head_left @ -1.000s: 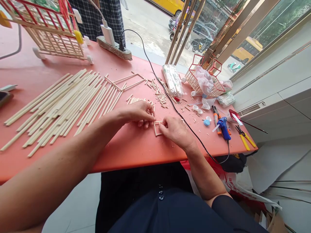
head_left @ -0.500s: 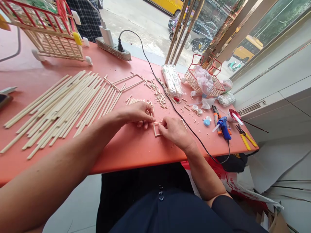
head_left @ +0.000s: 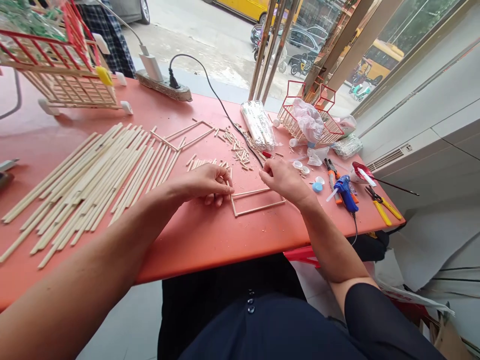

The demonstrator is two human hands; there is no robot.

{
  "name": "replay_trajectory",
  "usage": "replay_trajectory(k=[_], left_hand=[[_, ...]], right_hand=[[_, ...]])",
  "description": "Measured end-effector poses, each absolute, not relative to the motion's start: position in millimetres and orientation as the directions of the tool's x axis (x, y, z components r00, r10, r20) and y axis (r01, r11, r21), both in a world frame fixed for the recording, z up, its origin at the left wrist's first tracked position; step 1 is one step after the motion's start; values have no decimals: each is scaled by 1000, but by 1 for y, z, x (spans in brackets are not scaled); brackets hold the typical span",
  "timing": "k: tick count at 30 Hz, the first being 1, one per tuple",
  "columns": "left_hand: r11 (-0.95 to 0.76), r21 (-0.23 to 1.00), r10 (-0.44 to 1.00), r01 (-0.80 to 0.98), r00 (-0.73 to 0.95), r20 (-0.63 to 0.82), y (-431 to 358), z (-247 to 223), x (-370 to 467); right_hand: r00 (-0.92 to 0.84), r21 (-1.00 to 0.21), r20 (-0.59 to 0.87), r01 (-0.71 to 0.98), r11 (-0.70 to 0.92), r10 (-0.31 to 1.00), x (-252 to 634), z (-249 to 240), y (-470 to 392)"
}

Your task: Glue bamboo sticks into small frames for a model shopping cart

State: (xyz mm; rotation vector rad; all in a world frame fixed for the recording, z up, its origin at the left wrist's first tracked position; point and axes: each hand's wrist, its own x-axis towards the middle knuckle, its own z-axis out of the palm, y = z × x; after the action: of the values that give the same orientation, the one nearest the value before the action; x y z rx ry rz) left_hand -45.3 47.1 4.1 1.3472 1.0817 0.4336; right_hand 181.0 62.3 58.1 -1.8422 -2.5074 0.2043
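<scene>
A small rectangular frame of thin wooden sticks (head_left: 258,208) lies on the table between my hands. My left hand (head_left: 213,184) is closed at its left corner, thumb and forefinger pinching a thin stick (head_left: 231,176) that points away from me. Above the far right corner of the frame, my right hand (head_left: 288,181) has its fingers curled together. The black cable (head_left: 225,107) runs up to those fingertips and disappears behind the hand; whether they grip it or anything else is hidden. Short cut sticks (head_left: 204,162) lie just beyond my left hand.
Long wooden sticks (head_left: 86,180) cover the left side, below a stick-built cart (head_left: 71,90). A power strip (head_left: 165,86), an angled stick frame (head_left: 195,131) and a wrapped bundle (head_left: 258,124) lie farther back. On the right are a blue glue gun (head_left: 347,194), yellow-handled pliers (head_left: 382,206) and a small basket (head_left: 326,125).
My right hand has moved from the stick frame to the right and away from me, uncovering more of the frame. My left hand keeps its pinch at the corner. The view has shifted slightly.
</scene>
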Motion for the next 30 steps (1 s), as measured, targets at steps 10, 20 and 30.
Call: replay_trajectory(k=[10, 20, 30], left_hand=[[233, 913, 789, 335, 483, -379, 43, 9, -46], [179, 938, 815, 297, 489, -311, 40, 12, -46], [148, 954, 844, 261, 470, -259, 38, 10, -42]], right_hand=[[-352, -191, 25, 917, 350, 936, 187, 52, 73], [-768, -424, 10, 576, 699, 640, 199, 42, 63], [-812, -372, -6, 544, 752, 584, 193, 32, 56]])
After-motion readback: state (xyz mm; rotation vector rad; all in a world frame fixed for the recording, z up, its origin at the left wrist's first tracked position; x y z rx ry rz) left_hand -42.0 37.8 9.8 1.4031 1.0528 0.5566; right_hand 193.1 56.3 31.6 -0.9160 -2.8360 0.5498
